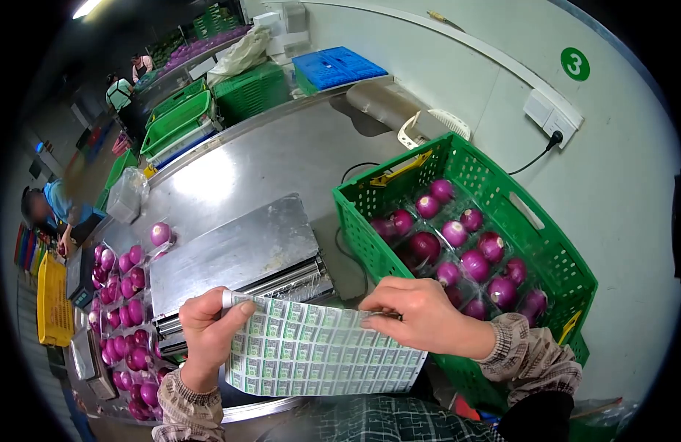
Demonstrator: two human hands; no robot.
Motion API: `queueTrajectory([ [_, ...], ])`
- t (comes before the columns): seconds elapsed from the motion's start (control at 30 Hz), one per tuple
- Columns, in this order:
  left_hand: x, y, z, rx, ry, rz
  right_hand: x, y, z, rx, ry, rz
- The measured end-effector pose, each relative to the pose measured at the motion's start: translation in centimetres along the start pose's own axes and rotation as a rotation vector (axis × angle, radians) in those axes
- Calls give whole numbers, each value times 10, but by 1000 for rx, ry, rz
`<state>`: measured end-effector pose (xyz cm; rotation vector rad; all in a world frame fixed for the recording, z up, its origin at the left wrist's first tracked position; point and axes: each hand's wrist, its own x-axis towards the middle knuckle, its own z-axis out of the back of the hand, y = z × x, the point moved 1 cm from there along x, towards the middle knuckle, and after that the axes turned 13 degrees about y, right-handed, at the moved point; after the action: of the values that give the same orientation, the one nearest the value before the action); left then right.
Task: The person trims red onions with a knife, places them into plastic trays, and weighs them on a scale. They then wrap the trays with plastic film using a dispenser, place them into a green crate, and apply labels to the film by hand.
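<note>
A sheet of labels (311, 346), printed in green and white rows, hangs between my two hands over the table's front edge. My left hand (208, 324) pinches its upper left corner, where the edge curls into a small roll. At the upper right edge, my right hand (410, 309) has thumb and fingers closed on the sheet. Just beyond the sheet is a wrapping machine (237, 250) with a flat metal plate and rollers. To the right, a green crate (370, 221) holds red onions (474, 265) in clear wrapped packs.
Wrapped red onions (134, 313) cover the table's left side, near a scale (81, 276) and a yellow crate (53, 302). Green crates (178, 125) and a blue crate (337, 68) stand at the back. A co-worker (57, 210) is at the left. A black cable (535, 163) runs from a wall socket.
</note>
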<state>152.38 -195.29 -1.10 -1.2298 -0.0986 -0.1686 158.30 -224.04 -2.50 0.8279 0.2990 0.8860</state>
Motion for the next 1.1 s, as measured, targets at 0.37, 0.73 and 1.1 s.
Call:
queueTrajectory([
  [0.37, 24, 44, -6, -318, -17, 548, 5, -9, -18, -619, -151, 253],
  [0.73, 8, 79, -1, -364, -250, 613, 65, -309, 37, 126, -429, -605],
  [1.1, -8, 118, 8, -374, -298, 524, 19, -349, 70, 49, -387, -806],
])
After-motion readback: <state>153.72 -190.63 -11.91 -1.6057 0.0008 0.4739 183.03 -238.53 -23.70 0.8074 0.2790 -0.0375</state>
